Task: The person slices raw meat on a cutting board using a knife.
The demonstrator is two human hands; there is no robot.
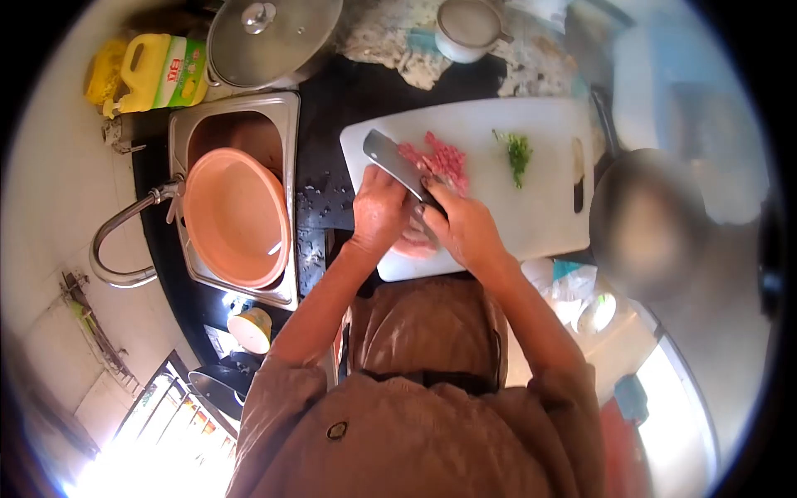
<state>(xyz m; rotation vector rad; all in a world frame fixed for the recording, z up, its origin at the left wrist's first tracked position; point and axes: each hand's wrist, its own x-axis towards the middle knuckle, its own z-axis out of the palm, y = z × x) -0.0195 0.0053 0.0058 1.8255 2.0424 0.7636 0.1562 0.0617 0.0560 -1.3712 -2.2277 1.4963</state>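
Note:
My right hand [469,226] is closed round the dark handle of a cleaver [395,164]. Its broad metal blade points up and left across the white cutting board [531,220]. My left hand [379,206] has its fingers curled beside the blade, against a piece of raw meat [415,238]; its fingertips are partly hidden. Both hands and the blade cover some of this meat. Beyond the blade lies a heap of diced red meat [446,161]. Farther right on the board sits a small pile of chopped greens [517,155].
Left of the board, an orange basin [235,220] stands in a steel sink [287,124] with a curved faucet [104,253]. A lidded pot [278,50], a yellow jug [149,75] and a strainer [470,23] are behind. A wok [652,220] stands at the right.

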